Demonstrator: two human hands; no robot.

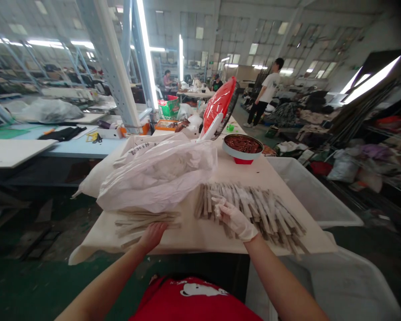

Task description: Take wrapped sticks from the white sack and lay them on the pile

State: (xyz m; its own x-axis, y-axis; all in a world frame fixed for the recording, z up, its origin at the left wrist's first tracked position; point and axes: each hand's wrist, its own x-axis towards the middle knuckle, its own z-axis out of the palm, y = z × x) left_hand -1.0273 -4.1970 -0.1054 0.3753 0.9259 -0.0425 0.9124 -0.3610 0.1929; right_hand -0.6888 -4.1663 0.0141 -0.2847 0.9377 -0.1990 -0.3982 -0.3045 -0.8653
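Observation:
My left hand point(153, 236), bare, grips the right end of the beige strips point(130, 227) lying in a small pile at the table's front left. Its fingers are bent and pressed together over them. My right hand point(237, 220) wears a thin whitish glove, loose at the fingertips. Its fingers are curled together above a wide row of greyish-beige strips point(270, 207); whatever they pinch is too small to make out. A large white plastic bag point(157, 174) lies crumpled just beyond my left hand and partly covers the left pile.
A round tin point(243, 145) of small brown pieces on a red base and a red plastic-covered object point(218, 104) stand farther back. White bins point(300, 191) flank the table point(194, 236) on the right. A metal post point(110, 67) rises behind the bag. A person point(267, 91) stands beyond.

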